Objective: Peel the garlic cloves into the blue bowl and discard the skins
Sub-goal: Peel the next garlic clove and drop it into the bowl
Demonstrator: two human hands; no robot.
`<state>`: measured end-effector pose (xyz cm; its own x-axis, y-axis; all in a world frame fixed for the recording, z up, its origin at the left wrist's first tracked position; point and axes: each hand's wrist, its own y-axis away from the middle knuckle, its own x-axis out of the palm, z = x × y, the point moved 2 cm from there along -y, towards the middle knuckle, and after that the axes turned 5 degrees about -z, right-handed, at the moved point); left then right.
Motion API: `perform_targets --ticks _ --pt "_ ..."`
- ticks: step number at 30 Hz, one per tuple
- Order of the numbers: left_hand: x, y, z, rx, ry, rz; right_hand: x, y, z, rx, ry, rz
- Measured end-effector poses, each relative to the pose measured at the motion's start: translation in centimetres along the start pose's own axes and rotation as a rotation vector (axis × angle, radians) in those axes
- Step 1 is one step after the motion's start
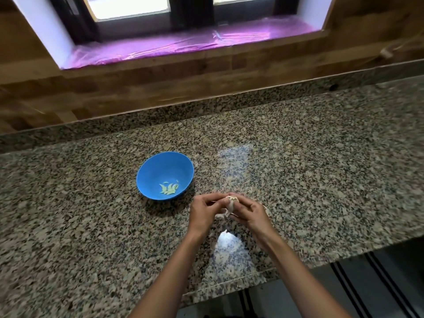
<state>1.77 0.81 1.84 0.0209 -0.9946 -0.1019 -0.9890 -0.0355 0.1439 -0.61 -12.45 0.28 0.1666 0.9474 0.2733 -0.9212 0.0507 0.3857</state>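
Observation:
A blue bowl (165, 175) stands on the granite counter, left of my hands, with several pale peeled garlic cloves (169, 188) at its bottom. My left hand (204, 212) and my right hand (249, 213) meet just right of the bowl, both gripping a whitish garlic bulb (231, 204) between the fingertips. Papery skin hangs from the bulb's underside. Fingers hide much of the bulb.
The speckled granite counter (321, 168) runs left to right, with its front edge at the lower right and a dark floor beyond. A wooden wall and a window sill covered in purple film (183, 45) rise behind. Bright window reflections lie on the counter near my hands.

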Motion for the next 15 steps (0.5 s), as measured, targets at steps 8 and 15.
perform_targets --ticks 8,15 --pt "0.2 1.0 0.3 0.201 -0.441 -0.154 0.7 0.2 -1.4 0.036 -0.033 -0.066" --pt "-0.1 0.0 2.3 -0.058 -0.260 -0.112 0.5 0.2 -2.5 0.097 -0.125 -0.107"
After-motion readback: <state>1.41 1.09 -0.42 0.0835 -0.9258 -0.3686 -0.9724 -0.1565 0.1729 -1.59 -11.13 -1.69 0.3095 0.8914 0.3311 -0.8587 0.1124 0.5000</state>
